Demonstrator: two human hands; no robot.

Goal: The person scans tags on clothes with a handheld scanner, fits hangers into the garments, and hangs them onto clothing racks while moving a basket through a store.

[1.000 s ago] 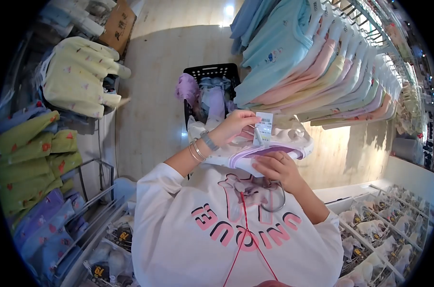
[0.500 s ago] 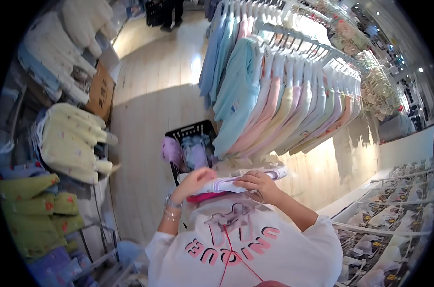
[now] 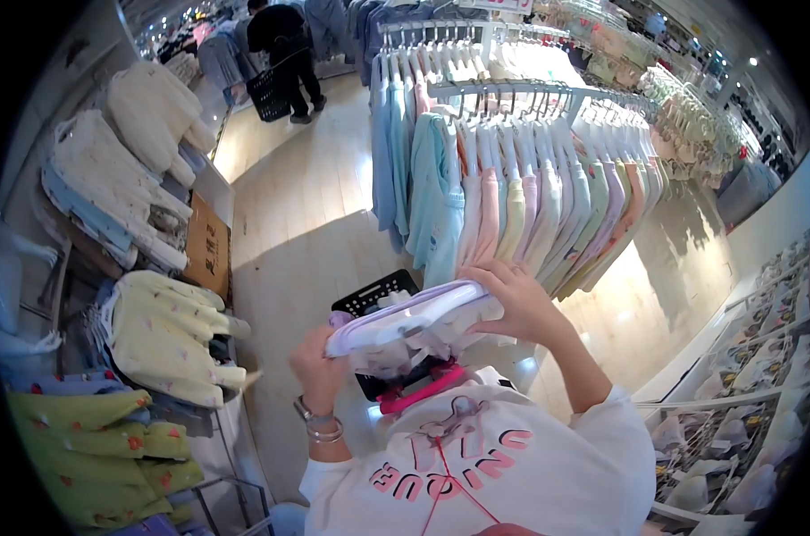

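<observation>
Left hand (image 3: 318,359) and right hand (image 3: 515,302) grip a garment (image 3: 418,323); black basket (image 3: 373,295) holds lilac cloth (image 3: 339,318)

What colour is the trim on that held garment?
The trim is pale purple, seen in the head view.

We look over a clothing shop, where pastel garments (image 3: 548,214) hang from rails (image 3: 557,89), a divided display (image 3: 722,404) brims and a person (image 3: 284,40) carries a basket (image 3: 268,96).

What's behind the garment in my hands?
A basket; its far wall shows beyond the garment. The garment hides most of the basket's inside, so I can't tell its contents.
</observation>
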